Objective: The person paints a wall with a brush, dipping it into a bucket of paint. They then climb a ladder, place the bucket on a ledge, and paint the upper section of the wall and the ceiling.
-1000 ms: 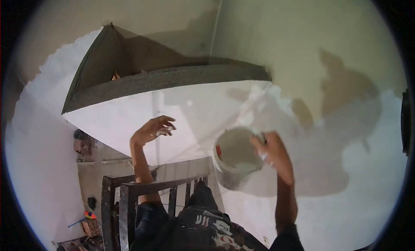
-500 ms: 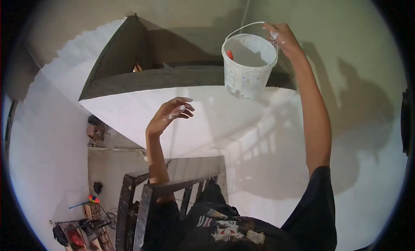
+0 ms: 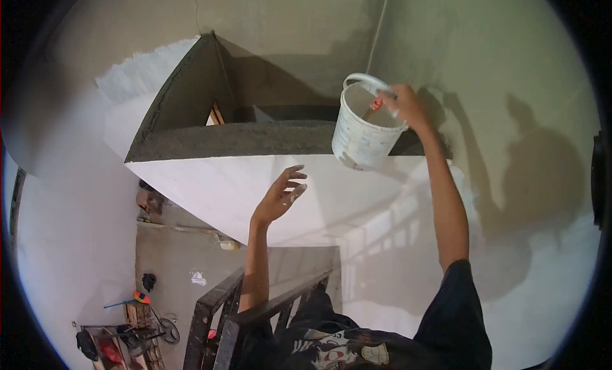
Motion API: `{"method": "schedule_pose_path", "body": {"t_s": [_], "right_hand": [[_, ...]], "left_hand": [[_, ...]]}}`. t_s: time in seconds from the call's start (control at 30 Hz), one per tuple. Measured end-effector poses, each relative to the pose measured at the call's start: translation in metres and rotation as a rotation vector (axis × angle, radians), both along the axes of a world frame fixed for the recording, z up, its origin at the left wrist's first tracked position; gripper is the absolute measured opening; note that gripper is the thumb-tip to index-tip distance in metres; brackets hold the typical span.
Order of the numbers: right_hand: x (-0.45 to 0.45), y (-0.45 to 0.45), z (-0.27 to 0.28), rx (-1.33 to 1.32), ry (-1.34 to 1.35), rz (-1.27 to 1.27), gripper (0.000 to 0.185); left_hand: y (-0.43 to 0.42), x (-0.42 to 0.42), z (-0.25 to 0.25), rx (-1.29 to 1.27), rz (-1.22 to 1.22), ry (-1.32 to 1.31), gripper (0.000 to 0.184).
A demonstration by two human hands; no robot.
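A white, paint-smeared bucket (image 3: 362,137) stands at the right part of the grey ledge, overlapping its front edge; whether its base rests there is hidden. My right hand (image 3: 407,108) is at the bucket's upper right, its fingers closed on the tilted white handle (image 3: 363,78), which is partly blurred. Inside the bucket, a tool with a red end (image 3: 377,103) leans near those fingers; its kind cannot be made out. My left hand (image 3: 280,194), smeared white at the fingertips, hovers in front of the white panel, fingers apart and holding nothing.
A rough grey ledge (image 3: 255,140) with a recess behind it tops the white panel (image 3: 210,178). Dark railings (image 3: 236,319) stand close by my left arm. Far below at left lie the floor (image 3: 172,255) and a cluttered rack (image 3: 121,344). Walls are partly painted white.
My right hand has come down from above the bucket to its rim, and the handle has tipped over with it. The red-ended tool has shifted right. My left hand's fingers are more spread.
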State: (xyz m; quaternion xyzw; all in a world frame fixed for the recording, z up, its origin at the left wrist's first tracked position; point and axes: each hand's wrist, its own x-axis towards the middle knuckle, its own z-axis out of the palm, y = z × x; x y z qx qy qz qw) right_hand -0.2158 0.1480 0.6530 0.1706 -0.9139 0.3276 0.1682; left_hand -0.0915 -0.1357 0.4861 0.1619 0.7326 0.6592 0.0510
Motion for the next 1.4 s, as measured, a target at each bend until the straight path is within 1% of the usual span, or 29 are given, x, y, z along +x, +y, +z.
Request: {"method": "schedule_pose_path", "body": {"t_s": [0.03, 0.1, 0.17, 0.2, 0.23, 0.27, 0.33, 0.43, 0.5, 0.6, 0.67, 0.7, 0.73, 0.8, 0.83, 0.9, 0.93, 0.97, 1.07, 1.13, 1.17, 1.23, 1.27, 1.3, 1.33, 1.4], "right_hand": [[0.016, -0.01, -0.004, 0.06, 0.05, 0.043, 0.032], [0.027, -0.014, -0.034, 0.276, 0.086, 0.094, 0.025], [0.038, -0.019, -0.055, 0.337, 0.302, 0.063, 0.022], [0.044, -0.019, -0.066, 0.366, 0.405, 0.047, 0.021], [0.046, -0.02, -0.073, 0.31, 0.371, 0.02, 0.028], [0.047, -0.019, -0.075, 0.325, 0.385, -0.038, 0.031], [0.054, -0.027, -0.077, 0.342, 0.401, -0.166, 0.037], [0.039, -0.024, -0.101, 0.33, 0.371, -0.189, 0.048], [0.033, -0.02, -0.106, 0.275, 0.365, -0.158, 0.05], [0.022, -0.002, -0.111, 0.223, 0.343, -0.04, 0.052], [0.01, 0.009, -0.11, 0.217, 0.348, 0.046, 0.054], [0.005, 0.013, -0.107, 0.216, 0.354, 0.083, 0.054], [0.003, 0.017, -0.107, 0.216, 0.357, 0.125, 0.054], [0.001, 0.02, -0.109, 0.271, 0.319, 0.108, 0.059], [-0.005, 0.021, -0.105, 0.301, 0.312, 0.108, 0.062], [-0.003, 0.025, -0.105, 0.31, 0.312, 0.122, 0.066], [0.0, 0.027, -0.105, 0.313, 0.306, 0.127, 0.068], [0.003, 0.031, -0.104, 0.339, 0.246, 0.135, 0.068], [0.014, 0.034, -0.078, 0.433, 0.108, 0.149, 0.065], [0.021, 0.029, -0.064, 0.523, 0.047, 0.146, 0.06], [0.015, 0.031, -0.066, 0.531, 0.019, 0.145, 0.058], [0.0, 0.035, -0.072, 0.547, -0.03, 0.142, 0.054], [-0.002, 0.037, -0.072, 0.523, -0.001, 0.173, 0.049], [-0.004, 0.037, -0.069, 0.499, 0.03, 0.206, 0.045], [-0.005, 0.039, -0.068, 0.474, 0.057, 0.239, 0.041], [-0.016, 0.044, -0.067, 0.525, 0.093, 0.277, 0.038]], "left_hand": [[0.0, -0.002, -0.006, 0.024, 0.006, -0.012, 0.052], [0.001, -0.005, -0.01, 0.08, -0.018, -0.003, 0.061], [0.005, -0.007, -0.008, 0.164, -0.066, 0.044, 0.07], [0.007, -0.006, -0.003, 0.146, -0.093, 0.021, 0.072], [0.009, -0.007, 0.005, 0.129, -0.123, 0.001, 0.074], [0.012, -0.009, 0.01, 0.112, -0.155, -0.02, 0.076], [0.014, -0.015, -0.006, 0.12, -0.201, -0.038, 0.077], [0.017, -0.021, -0.016, 0.156, -0.261, -0.069, 0.079], [0.018, -0.021, -0.019, 0.21, -0.319, -0.046, 0.079], [0.025, -0.019, 0.026, -0.023, -0.505, -0.192, 0.086], [0.035, -0.033, 0.012, -0.219, -0.403, 0.024, 0.09], [0.04, -0.035, 0.015, -0.317, -0.352, 0.134, 0.092], [0.044, -0.035, 0.018, -0.364, -0.342, 0.131, 0.092], [0.05, -0.035, 0.028, -0.453, -0.302, 0.132, 0.091], [0.053, -0.041, 0.031, -0.406, -0.256, 0.287, 0.088], [0.052, -0.049, 0.041, -0.52, -0.049, 0.512, 0.088], [0.053, -0.048, 0.054, -0.577, 0.053, 0.619, 0.088], [0.051, -0.043, 0.065, -0.517, 0.023, 0.451, 0.082], [0.055, -0.041, 0.074, -0.462, 0.019, 0.649, 0.076], [0.057, -0.043, 0.063, -0.536, -0.048, 0.671, 0.075], [0.057, -0.044, 0.055, -0.571, -0.082, 0.682, 0.074], [0.057, -0.041, 0.036, -0.606, -0.134, 0.609, 0.074], [0.055, -0.039, 0.025, -0.623, -0.158, 0.576, 0.075], [0.053, -0.035, 0.016, -0.681, -0.16, 0.472, 0.07], [0.051, -0.036, -0.001, -0.717, -0.172, 0.449, 0.068], [0.042, -0.047, -0.036, -0.79, -0.195, 0.403, 0.066]]}}
